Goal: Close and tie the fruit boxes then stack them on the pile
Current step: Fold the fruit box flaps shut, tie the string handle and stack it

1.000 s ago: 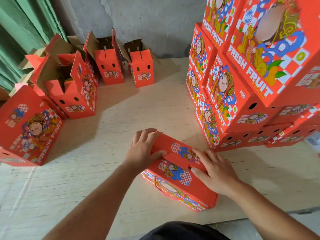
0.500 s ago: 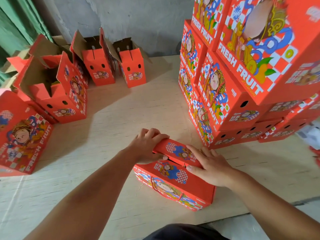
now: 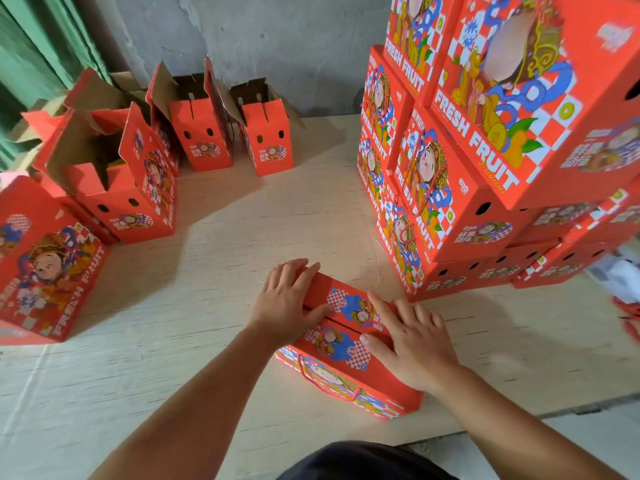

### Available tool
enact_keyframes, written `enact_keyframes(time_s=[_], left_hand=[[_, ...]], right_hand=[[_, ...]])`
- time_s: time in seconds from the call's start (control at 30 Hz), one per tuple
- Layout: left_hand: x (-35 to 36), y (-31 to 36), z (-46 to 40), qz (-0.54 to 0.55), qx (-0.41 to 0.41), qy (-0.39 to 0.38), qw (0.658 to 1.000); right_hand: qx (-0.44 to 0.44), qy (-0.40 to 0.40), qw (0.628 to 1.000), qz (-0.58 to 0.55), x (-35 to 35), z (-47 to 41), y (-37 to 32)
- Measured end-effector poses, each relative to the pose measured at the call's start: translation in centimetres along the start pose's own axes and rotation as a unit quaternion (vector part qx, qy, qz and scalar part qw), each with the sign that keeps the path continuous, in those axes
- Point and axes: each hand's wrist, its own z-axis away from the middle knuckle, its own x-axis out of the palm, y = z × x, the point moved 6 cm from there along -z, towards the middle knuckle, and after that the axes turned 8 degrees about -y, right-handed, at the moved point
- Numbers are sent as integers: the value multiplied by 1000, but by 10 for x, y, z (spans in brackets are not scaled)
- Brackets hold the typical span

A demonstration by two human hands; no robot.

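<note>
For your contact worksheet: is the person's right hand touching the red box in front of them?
Touching. The head view shows the right hand lying flat on the box's top flaps, with no gap.

Both hands lie flat on the red fruit box (image 3: 346, 344) on the bench (image 3: 221, 299): left hand (image 3: 289, 303) on its far flap, right hand (image 3: 412, 341) nearer. Right of it rises the stacked pile (image 3: 485, 150); open boxes (image 3: 201, 133) stand left.

Your way is bare board (image 3: 242, 244) straight ahead; the pile (image 3: 485, 168) walls your right, open boxes (image 3: 207, 133) block left and rear, perhaps with gaps between.
</note>
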Motion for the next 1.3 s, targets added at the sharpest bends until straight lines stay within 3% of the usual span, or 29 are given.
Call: enact_keyframes(time_s=[0.1, 0.2, 0.23, 0.3, 0.33, 0.37, 0.47, 0.57, 0.67, 0.73, 0.8, 0.87, 0.93, 1.1, 1.17, 1.23, 1.3], left_hand=[[4, -9, 41, 89, -65, 125, 986], [24, -18, 72, 265, -172, 120, 941], [29, -18, 79, 363, -218, 111, 899], [41, -8, 89, 546, -289, 107, 779], [48, 0, 93, 597, -308, 98, 735], [57, 9, 95, 618, -314, 74, 717], [72, 39, 89, 661, -270, -23, 700], [58, 38, 62, 681, -207, 1, 703], [41, 35, 35, 663, -155, 30, 732], [43, 35, 30, 659, -163, 44, 733], [48, 33, 30, 653, -164, 48, 738], [49, 29, 29, 649, -161, 49, 742], [41, 26, 26, 650, -161, 50, 741], [41, 11, 27, 627, -208, 31, 750], [53, 20, 46, 642, -211, -3, 737], [66, 37, 65, 665, -206, -25, 717], [71, 40, 74, 651, -225, 8, 725]], right_hand=[[7, 14, 999, -31, 0, 3, 3], [17, -20, 996, -88, -2, -2, 6], [19, -22, 994, -106, -6, -5, 7], [27, -19, 992, -125, -15, -13, 9], [34, -19, 991, -129, -19, -16, 9], [45, -23, 989, -135, -21, -19, 9], [83, -60, 988, -117, -23, -27, 9], [114, -82, 983, -120, -14, -23, 9], [147, -52, 955, -254, 3, -14, 2], [112, 19, 965, -237, 2, -14, -5], [54, 39, 950, -306, 1, -22, -7], [40, -11, 885, -464, 6, -28, -8], [54, -29, 838, -541, 9, -29, -11], [68, -5, 812, -580, 17, -14, -28], [76, 0, 799, -596, 21, -7, -31], [91, 8, 804, -588, 28, -1, -31], [103, 22, 819, -565, 30, 4, -31]])
